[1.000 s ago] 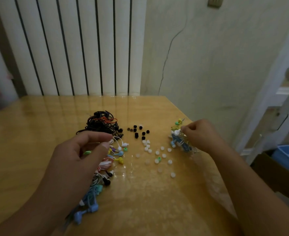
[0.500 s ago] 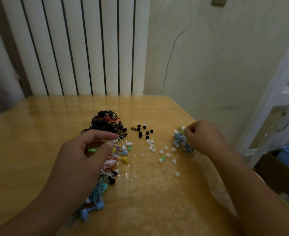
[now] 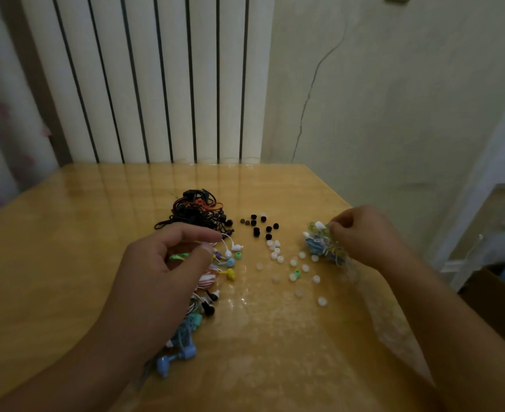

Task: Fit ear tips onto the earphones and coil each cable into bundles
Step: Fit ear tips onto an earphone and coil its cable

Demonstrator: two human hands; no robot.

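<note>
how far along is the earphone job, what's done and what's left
Done, it seems: a coiled bundle under the right hand, which pinches it. In hand: the left hand hovers over the loose coloured earphones, fingers curled; nothing visibly gripped. Left: that pile, the black tangle, and unfitted white ear tips and black ear tips on the table.

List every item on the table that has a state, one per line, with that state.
Left hand: fingers curled, raised over the colourful earphones, which lie loose, uncoiled.
Right hand: pinching the blue, yellow and white cable bundle, which is coiled.
Tangled black cables: heaped.
Small black ear tips: loose, unfitted.
Small white ear tips: scattered, unfitted.
</note>
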